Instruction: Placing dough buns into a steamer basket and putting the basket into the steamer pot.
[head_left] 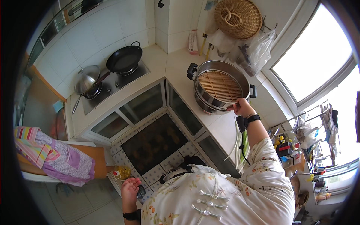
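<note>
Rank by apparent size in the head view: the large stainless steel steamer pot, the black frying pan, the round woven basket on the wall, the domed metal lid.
1. Large stainless steel steamer pot, touched by the right hand.
2. Round woven basket.
3. Black frying pan, close to the basket; fisheye distortion makes that order unsure.
4. Domed metal lid.

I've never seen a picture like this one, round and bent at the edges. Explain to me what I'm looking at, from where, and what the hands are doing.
One view only: a fisheye camera worn on a person's head, looking down, so straight edges curve. No machine, just two bare hands. The right hand grips the rim of a large steel steamer pot with a bamboo rack inside, standing on the white counter. The left hand hangs open and empty, low by the floor. Farther off, a stove carries a black pan and a lidded wok. A woven basket hangs on the wall.
</note>
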{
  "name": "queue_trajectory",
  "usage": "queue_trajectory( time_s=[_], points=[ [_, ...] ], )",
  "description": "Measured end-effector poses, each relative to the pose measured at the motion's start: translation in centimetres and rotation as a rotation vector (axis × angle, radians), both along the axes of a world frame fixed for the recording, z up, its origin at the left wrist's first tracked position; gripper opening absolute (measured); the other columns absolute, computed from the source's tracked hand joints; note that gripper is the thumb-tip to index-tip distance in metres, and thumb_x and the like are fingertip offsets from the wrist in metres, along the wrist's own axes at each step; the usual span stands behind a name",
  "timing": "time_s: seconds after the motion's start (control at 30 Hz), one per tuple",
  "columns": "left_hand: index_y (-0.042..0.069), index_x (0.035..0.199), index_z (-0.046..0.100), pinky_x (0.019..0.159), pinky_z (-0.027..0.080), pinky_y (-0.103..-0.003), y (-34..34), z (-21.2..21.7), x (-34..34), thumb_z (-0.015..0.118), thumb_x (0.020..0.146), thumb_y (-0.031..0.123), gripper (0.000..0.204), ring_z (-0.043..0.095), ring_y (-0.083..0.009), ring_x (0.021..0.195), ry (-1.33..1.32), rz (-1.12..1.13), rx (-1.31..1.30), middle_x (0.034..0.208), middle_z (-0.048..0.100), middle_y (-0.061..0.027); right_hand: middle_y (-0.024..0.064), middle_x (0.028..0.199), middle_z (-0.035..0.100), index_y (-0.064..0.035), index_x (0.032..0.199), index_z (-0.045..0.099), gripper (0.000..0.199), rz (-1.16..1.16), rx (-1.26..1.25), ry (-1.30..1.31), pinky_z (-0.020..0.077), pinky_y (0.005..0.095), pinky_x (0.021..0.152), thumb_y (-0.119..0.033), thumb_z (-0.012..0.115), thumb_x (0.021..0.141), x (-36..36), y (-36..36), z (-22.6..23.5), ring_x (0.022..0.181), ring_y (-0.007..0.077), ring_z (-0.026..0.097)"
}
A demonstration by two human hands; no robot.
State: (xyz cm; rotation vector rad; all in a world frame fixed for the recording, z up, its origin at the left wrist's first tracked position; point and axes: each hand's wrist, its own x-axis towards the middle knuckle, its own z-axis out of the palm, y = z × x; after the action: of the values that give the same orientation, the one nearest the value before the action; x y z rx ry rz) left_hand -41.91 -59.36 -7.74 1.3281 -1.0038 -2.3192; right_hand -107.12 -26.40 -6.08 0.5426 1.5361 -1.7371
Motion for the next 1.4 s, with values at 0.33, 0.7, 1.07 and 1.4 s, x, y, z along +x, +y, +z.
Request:
queue_trajectory(
  time_s=[0.33,0.7,1.07,1.4],
  points=[
    [0.01,0.102,0.057,0.077,0.046,-0.028,-4.2,0.3,-9.3,0.048,0.086,0.013,0.019,0.065,-0.018,0.097,0.02,0.035,0.097,0.106,0.068,-0.0062,0.0376,0.095,0.065,0.0073,0.11,0.052,0.032,0.025,0.029,-0.058,0.0453,0.0212,0.044,-0.012,0.04,0.087,-0.1,0.8,-0.8,0.045,0.0168,0.057],
    [0.007,0.105,0.058,0.092,0.049,-0.037,-7.0,-0.8,-15.6,0.05,0.087,0.009,0.02,0.064,-0.0244,0.101,0.107,-0.022,0.141,0.109,0.067,-0.0111,0.0336,0.087,0.067,0.004,0.099,0.056,0.024,0.026,0.026,-0.128,0.0463,0.0224,0.046,-0.012,0.043,0.085,-0.4,0.7,1.4,0.046,0.0152,0.058],
    [0.011,0.106,0.058,0.075,0.049,-0.03,-7.5,-1.4,-16.0,0.048,0.089,0.013,0.02,0.065,-0.0187,0.1,0.064,-0.033,0.174,0.111,0.067,-0.0072,0.0317,0.08,0.068,0.0053,0.1,0.054,0.025,0.002,0.089,-0.072,0.0421,0.021,0.042,-0.01,0.039,0.086,-0.1,0.6,1.9,0.045,0.0166,0.061],
    [0.011,0.106,0.057,0.082,0.047,-0.03,-6.5,-2.1,-17.5,0.048,0.09,0.014,0.019,0.063,-0.019,0.103,0.057,-0.054,0.217,0.112,0.066,-0.0069,0.0205,0.083,0.072,-0.0036,0.102,0.055,0.026,0.052,0.06,-0.067,0.044,0.0218,0.047,-0.028,0.046,0.097,1.4,0.9,2.0,0.052,0.014,0.064]
  ],
)
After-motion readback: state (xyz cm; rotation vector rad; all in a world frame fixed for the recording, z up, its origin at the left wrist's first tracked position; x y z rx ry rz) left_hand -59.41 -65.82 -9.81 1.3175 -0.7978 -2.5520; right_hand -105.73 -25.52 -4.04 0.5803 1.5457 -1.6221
